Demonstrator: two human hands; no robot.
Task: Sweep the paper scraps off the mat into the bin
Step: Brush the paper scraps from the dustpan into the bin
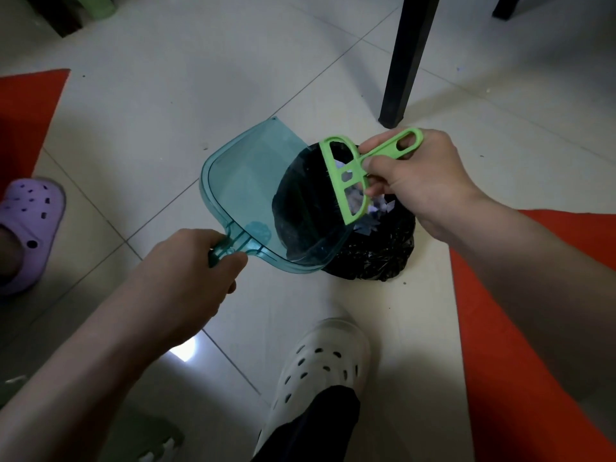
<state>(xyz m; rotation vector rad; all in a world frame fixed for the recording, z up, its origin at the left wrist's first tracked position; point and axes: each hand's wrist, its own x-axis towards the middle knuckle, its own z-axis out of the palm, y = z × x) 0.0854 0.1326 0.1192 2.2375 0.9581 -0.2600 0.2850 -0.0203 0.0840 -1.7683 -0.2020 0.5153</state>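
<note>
White floor tiles carry the black-lined bin (370, 258). Left hand (190, 271) grips the tilted teal dustpan (253, 195); right hand (413, 181) pinches the green brush (350, 175). Paper scraps (370, 211) lie just below the right grip; tilting steeper should clear the pan.

Pale glossy floor tiles (160, 105) with thin dark grout lines. Bright patch of reflected light (186, 351) low down. Black furniture leg (408, 58) standing upright on the tiles at top right, a second dark leg (508, 6) in the far corner. Dim green and dark shapes (71, 10) at top left.
</note>
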